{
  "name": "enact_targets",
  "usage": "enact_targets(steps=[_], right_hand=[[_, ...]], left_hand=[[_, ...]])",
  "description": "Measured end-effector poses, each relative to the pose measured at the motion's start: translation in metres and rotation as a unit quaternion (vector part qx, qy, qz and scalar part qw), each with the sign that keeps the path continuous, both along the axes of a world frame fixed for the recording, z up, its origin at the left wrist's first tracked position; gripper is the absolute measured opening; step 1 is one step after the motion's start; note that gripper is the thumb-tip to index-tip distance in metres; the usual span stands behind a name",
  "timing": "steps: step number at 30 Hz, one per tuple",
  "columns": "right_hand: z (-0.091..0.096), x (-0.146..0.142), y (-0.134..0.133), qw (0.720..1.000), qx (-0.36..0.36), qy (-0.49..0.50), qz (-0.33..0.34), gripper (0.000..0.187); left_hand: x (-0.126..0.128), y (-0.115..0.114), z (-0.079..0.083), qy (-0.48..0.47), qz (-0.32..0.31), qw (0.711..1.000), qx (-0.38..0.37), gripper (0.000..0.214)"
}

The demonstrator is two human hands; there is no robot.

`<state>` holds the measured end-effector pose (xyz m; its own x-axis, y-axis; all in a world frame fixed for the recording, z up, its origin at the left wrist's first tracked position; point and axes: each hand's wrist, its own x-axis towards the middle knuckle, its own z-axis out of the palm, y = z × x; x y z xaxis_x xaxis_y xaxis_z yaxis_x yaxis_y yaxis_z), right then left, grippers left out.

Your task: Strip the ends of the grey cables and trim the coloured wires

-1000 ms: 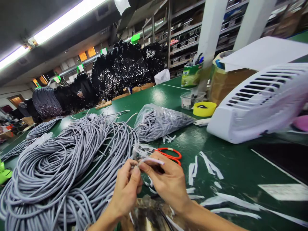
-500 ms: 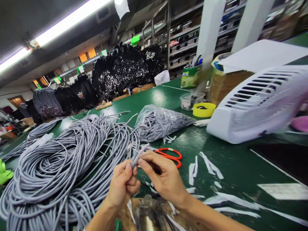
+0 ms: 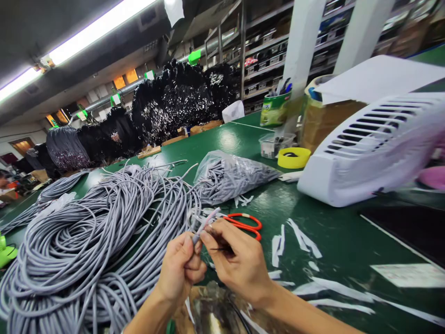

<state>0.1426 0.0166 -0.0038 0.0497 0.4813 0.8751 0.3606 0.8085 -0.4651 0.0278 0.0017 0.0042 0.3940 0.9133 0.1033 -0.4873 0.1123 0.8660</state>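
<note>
My left hand is closed around the end of a grey cable, its tip pointing up and to the right. My right hand pinches at that same tip, fingers pressed together on the pale sleeve or strand sticking out of it. Both hands hover above the green table, just right of a big heap of coiled grey cables. Orange-handled scissors lie right behind my right hand.
A clear bag of short grey pieces lies behind the scissors. White paper strips litter the table to the right. A white fan, a yellow tape roll, a small plastic tub and a green can stand farther back. Crinkled plastic lies under my wrists.
The pale piece lay level between my fingertips a second ago; now the cable tip points up and right, and my right-hand fingers have closed in nearer the left hand.
</note>
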Motion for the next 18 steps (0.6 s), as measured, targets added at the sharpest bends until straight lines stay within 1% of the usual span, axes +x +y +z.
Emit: enact_targets(steps=[4,9,13,16,18], right_hand=[[-0.003,-0.001,0.002,0.996,-0.074,0.034,0.039,0.017],[-0.007,-0.002,0.007,0.986,-0.151,0.045,0.054,0.018],[-0.006,-0.001,0.012,0.983,-0.166,0.058,0.046,0.019],[-0.003,0.001,0.013,0.98,-0.179,0.073,0.041,0.02],[-0.001,0.003,0.014,0.977,-0.198,0.074,0.042,0.021]], left_hand=[[-0.003,0.0,0.0,-0.018,0.005,1.0,-0.002,0.037],[-0.007,-0.001,-0.002,-0.026,0.013,1.0,0.002,0.037],[-0.007,-0.003,-0.001,-0.012,0.022,1.0,0.015,0.037],[-0.006,-0.004,0.002,0.01,0.02,0.999,0.049,0.035],[-0.006,-0.004,0.004,0.027,0.036,0.997,0.068,0.032]])
